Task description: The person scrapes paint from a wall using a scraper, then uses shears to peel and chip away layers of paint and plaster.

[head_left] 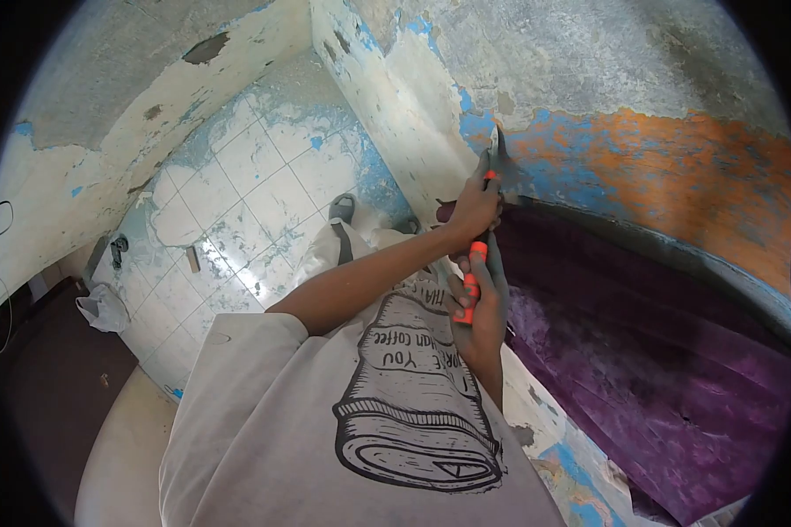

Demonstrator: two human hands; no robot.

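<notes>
My left hand (478, 207) is wrapped round the upper part of a scraper (477, 253) with an orange-red handle. Lower down, my right hand (485, 303) grips the handle's end, fingers curled over it. The tool points away from me, and its narrow dark tip lies at the wall (562, 149), where blue and orange paint shows below rough grey plaster. Whether the tip touches the surface is hard to make out. My left hand hides the handle's middle stretch.
Purple covering (642, 351) lies along the wall's foot on the right. White debris covers the tiled floor (255, 176), with a small brown block (192, 259), a dark object (118, 250) and a white plastic bag (104, 309). My sandalled foot (342, 208) stands near the wall corner.
</notes>
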